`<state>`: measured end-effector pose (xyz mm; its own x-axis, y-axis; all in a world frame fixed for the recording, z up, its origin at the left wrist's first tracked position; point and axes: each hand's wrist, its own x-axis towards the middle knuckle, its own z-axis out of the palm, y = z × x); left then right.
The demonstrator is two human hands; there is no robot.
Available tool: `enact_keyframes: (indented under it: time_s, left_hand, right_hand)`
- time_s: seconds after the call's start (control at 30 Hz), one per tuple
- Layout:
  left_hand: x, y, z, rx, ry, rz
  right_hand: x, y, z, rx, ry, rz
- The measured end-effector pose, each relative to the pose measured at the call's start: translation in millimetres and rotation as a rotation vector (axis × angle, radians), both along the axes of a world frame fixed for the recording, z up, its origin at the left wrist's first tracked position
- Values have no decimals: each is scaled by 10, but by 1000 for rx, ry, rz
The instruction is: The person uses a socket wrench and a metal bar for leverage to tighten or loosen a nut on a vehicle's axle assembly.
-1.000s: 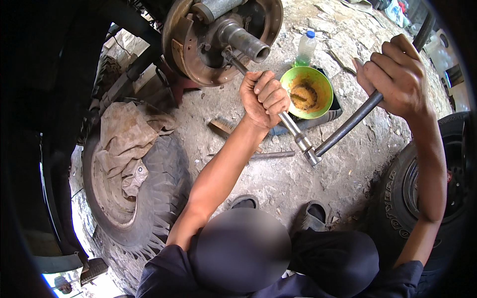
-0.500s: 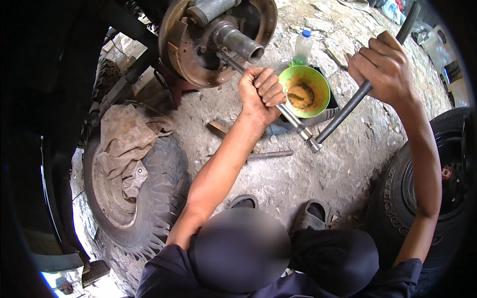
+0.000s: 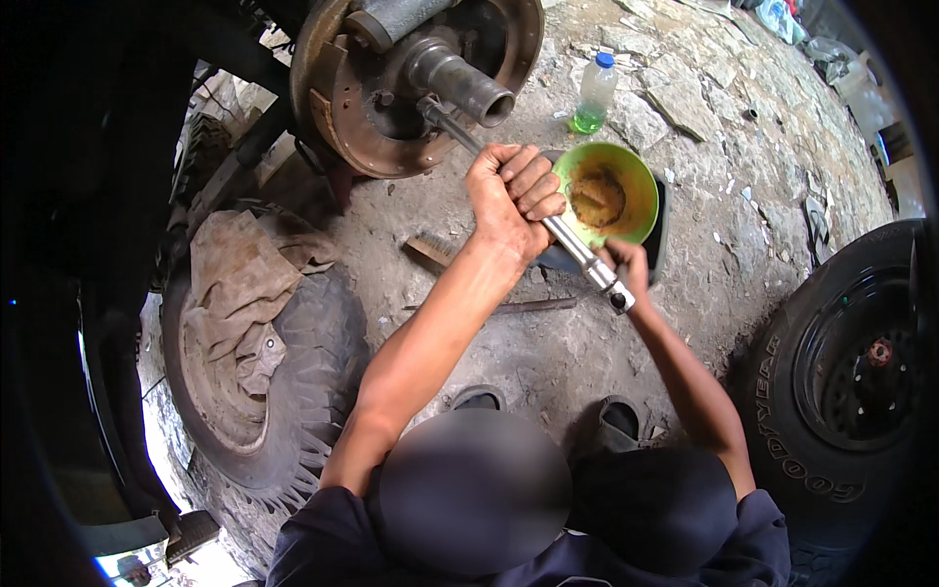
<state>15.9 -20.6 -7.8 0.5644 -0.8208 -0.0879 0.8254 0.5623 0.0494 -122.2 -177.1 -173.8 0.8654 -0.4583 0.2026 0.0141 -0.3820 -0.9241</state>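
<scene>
My left hand [image 3: 514,196] is wrapped round a long silver socket extension [image 3: 577,245], which slants down to the right. Its far end meets the brake assembly [image 3: 357,127] just below the protruding hollow spindle [image 3: 469,88]. At the near end of the extension, a dark cross hole shows, with no bar seen through it. My right hand [image 3: 631,269] is just beyond that end, by the near rim of a lime green bowl [image 3: 641,186]. Its fingers look curled but are blurred and partly hidden, so what they hold does not show. Brownish residue coats the bowl's inside.
A dark tray [image 3: 663,235] lies under the bowl. Behind it stands a blue-capped bottle [image 3: 595,93] of green liquid. A brush [image 3: 427,254] and a thin rod [image 3: 523,306] lie on the ground. Tyres flank me: one cloth-draped [image 3: 328,342] at left, another [image 3: 792,391] at right.
My right hand has come down and left from the raised black bar to beside the bowl. The bar no longer shows at the extension's end. My left hand keeps its grip.
</scene>
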Motion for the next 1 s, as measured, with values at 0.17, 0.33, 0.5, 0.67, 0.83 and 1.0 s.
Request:
enact_keyframes:
  time_s: [0.17, 0.33, 0.5, 0.67, 0.83, 1.0]
  left_hand:
    - [6, 82, 6, -122, -6, 2]
    - [31, -10, 86, -173, 42, -21]
    - [37, 13, 157, -138, -2, -8]
    - [-41, 5, 224, -37, 40, 65]
    - [-257, -38, 248, 192, 58, 216]
    - [-258, -93, 183, 386, -68, 264]
  right_hand:
    - [-191, 284, 93, 116, 58, 18]
    - [-156, 63, 497, 117, 78, -76]
    - [-68, -306, 956, -509, -16, 73]
    - [-47, -319, 938, -541, -64, 15]
    - [-87, -163, 918, -399, -83, -98]
    - [-62, 172, 1153, -473, -261, -5]
